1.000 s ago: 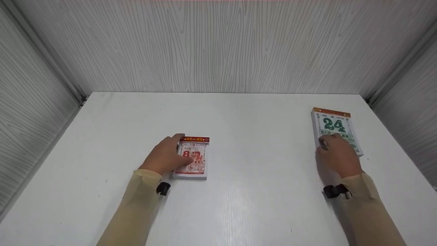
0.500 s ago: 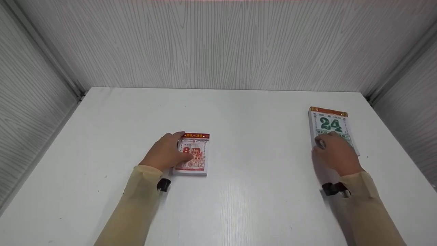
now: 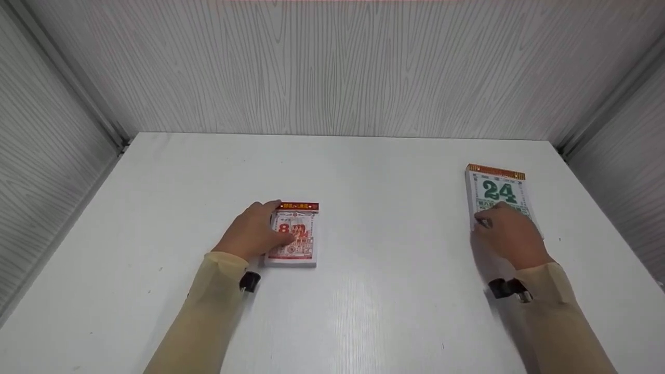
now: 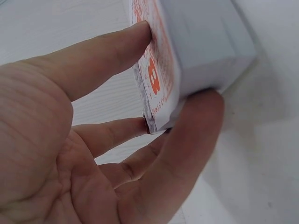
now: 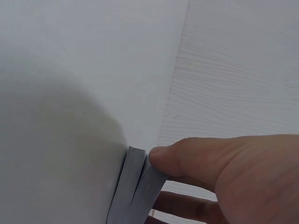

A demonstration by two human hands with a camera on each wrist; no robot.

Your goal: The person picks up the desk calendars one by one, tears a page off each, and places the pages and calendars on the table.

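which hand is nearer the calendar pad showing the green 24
Right. The right hand rests on the near end of the green 24 calendar pad, thumb at its left edge. The left hand is far across the table, holding the red 8 calendar pad.

Head camera above table [image 3: 363, 171], wrist cameras close beside calendars

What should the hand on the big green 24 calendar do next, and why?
Probably lift the top sheet a little more. The right hand rests on the low part of the green calendar, and the wrist view shows its thumb at the block's edge, where the paper has parted into a small gap. The left hand holds the red calendar.
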